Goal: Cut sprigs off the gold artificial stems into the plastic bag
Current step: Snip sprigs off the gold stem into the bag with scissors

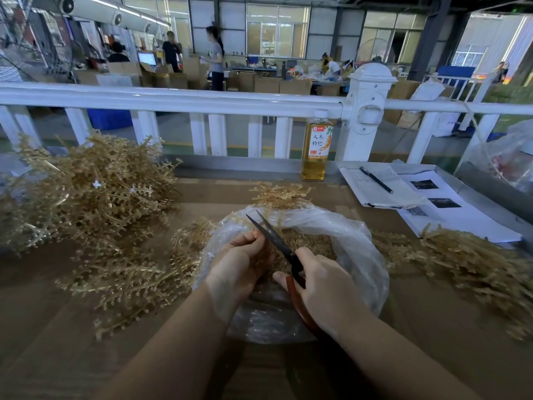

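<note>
Left hand [242, 261]: fingers curled, tips pinched on a thin gold stem [261, 235], which was hard to make out against the heap below it. Hand hung over the near-left rim of the plastic bag [357, 255], palm turned right, forearm entering from the bottom edge.

Right hand [320, 281]: fingers wrapped round the red handles of the scissors [277, 241], thumb on the upper side, forearm angled in from lower right. The scissors' long axis ran from the handles at the bag's near side up and left toward its far rim; dark blades stood slightly apart, tips pointing away from the person, passing just right of the left fingertips.

Bag lay open on the table [57, 327], mouth upward, holding a bed of cut gold sprigs [305, 243].

Left of the bag: large pile of uncut gold stems [95, 197]. Right of it: smaller pile [467, 261]. Beyond the bag: bottle of amber drink [316, 145] against the white railing [202, 101]; right of the bottle, papers [383, 186] with a pen [376, 179] on top.
</note>
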`<action>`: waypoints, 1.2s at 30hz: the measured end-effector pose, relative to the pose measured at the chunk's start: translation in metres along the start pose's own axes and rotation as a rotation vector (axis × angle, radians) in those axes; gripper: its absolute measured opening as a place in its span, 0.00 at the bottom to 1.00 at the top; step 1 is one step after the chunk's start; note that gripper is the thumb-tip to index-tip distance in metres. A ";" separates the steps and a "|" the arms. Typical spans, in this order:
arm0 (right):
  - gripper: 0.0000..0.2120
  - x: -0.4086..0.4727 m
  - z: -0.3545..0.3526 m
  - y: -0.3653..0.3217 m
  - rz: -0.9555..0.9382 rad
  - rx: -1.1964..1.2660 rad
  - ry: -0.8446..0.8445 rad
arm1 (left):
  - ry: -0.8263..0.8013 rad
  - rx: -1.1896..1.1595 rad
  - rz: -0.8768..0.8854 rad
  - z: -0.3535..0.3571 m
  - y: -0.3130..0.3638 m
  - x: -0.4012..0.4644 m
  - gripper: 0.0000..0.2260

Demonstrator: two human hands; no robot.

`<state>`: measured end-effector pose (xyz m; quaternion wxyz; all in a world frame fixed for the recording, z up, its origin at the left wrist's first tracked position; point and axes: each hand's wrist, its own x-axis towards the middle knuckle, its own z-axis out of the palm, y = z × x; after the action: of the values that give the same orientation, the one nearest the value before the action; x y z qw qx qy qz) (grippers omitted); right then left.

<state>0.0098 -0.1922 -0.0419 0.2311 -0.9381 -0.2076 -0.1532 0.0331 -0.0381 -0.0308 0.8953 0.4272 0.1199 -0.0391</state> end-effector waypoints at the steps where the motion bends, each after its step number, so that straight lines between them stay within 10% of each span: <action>1: 0.18 0.000 0.001 0.000 -0.004 -0.001 0.001 | -0.002 0.008 0.006 0.000 -0.001 0.000 0.13; 36: 0.20 0.001 -0.005 0.006 -0.032 -0.167 -0.018 | 0.104 0.094 0.107 0.002 -0.007 0.005 0.14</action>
<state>0.0125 -0.1993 -0.0399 0.1478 -0.9519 -0.2113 -0.1653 0.0368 -0.0439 -0.0355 0.8676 0.4761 0.1412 0.0252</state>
